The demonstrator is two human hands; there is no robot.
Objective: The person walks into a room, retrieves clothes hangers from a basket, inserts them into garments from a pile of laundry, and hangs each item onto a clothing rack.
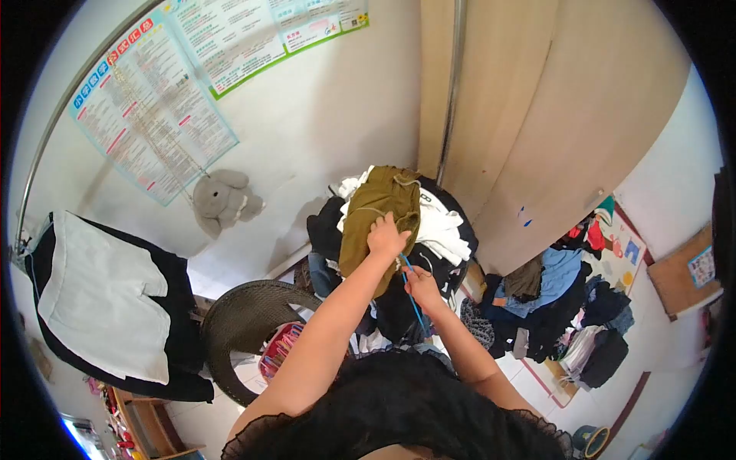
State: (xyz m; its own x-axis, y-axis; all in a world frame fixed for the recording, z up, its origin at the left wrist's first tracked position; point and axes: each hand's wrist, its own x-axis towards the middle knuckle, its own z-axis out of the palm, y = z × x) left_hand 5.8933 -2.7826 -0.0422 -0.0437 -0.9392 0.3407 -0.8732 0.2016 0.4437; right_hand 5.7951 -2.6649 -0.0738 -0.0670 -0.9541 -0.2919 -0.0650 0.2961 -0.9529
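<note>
Beside a white wall (360, 84), an olive garment (383, 198) is laid atop heaped clothes (447, 236), its long axis pointed away from the person. It is touched by the left hand (389, 236), whose grip cannot be told. A slanting blue rod (416, 310) is grasped by the right hand (422, 284). Garment and rod are seemingly being aligned; steadied cloth is called for.

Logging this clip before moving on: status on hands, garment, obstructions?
Left hand on olive garment. Right hand holding blue hanger. Garment over heaped clothes; nothing visibly blocking either hand.
</note>
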